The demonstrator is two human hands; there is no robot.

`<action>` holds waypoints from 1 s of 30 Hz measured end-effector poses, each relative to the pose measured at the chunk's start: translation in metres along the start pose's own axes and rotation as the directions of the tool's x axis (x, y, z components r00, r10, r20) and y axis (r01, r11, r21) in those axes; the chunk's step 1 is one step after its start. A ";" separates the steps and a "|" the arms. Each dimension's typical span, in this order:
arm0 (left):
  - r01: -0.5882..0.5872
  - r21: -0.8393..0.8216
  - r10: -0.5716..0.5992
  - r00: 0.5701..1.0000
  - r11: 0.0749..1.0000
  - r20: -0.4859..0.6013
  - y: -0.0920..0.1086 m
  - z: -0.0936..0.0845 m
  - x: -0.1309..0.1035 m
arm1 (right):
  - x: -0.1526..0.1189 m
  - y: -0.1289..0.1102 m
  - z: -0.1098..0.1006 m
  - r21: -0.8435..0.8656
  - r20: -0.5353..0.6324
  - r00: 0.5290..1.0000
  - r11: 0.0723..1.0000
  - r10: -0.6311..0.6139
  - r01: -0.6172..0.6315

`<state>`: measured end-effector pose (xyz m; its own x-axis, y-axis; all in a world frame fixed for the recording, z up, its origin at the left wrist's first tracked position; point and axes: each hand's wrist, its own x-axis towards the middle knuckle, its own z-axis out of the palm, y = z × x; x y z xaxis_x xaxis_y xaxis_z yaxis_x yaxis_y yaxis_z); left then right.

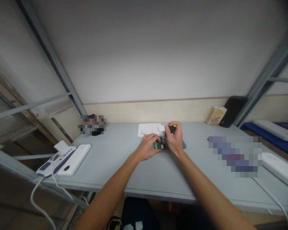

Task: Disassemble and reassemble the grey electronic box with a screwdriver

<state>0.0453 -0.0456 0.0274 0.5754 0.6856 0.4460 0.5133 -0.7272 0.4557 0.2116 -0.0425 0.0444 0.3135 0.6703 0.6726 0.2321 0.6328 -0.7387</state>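
While the left hand (147, 146) grips the device (161, 146) on the desk (110, 159), the right hand (175, 138) is closed around the tool (172, 129); keep the device flat, the tool square and pressure light.

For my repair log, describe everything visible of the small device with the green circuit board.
The device is small and mostly black, plastic-looking, with a bare green circuit board at its left end and a pale patch on the dark part. The left hand holds it from the left, on or just above the grey table. Finer parts are too small to tell.
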 end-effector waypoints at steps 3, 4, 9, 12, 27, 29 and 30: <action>-0.015 0.009 0.015 1.000 1.000 -0.011 0.000 0.000 0.000 | 0.000 0.001 0.000 -0.008 -0.002 1.000 1.000 -0.027 0.027; -0.018 0.011 0.018 1.000 1.000 -0.012 0.000 0.000 0.000 | 0.000 0.001 0.001 -0.009 -0.004 0.999 0.999 -0.033 0.033; -0.014 0.014 0.014 1.000 1.000 -0.004 0.000 -0.001 0.000 | -0.001 0.000 0.002 -0.010 -0.009 0.999 0.999 -0.034 0.034; -0.019 0.015 0.019 1.000 1.000 -0.008 0.000 0.000 0.000 | -0.001 0.001 0.003 -0.008 -0.033 0.999 0.999 -0.036 0.035; -0.027 0.019 0.027 1.000 0.999 -0.011 -0.001 0.000 0.000 | -0.004 -0.001 0.004 -0.064 -0.045 0.989 0.989 -0.139 0.136; -0.022 0.020 0.023 1.000 1.000 -0.010 -0.001 0.000 0.000 | -0.004 -0.001 0.004 -0.082 -0.030 0.988 0.986 -0.151 0.148; -0.021 0.022 0.022 1.000 1.000 -0.010 -0.001 0.000 0.000 | -0.005 -0.001 0.004 -0.085 -0.029 0.988 0.985 -0.153 0.150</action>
<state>0.0452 -0.0450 0.0272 0.5797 0.6700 0.4637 0.5147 -0.7423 0.4292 0.2065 -0.0446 0.0422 0.3013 0.5540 0.7761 0.3535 0.6910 -0.6305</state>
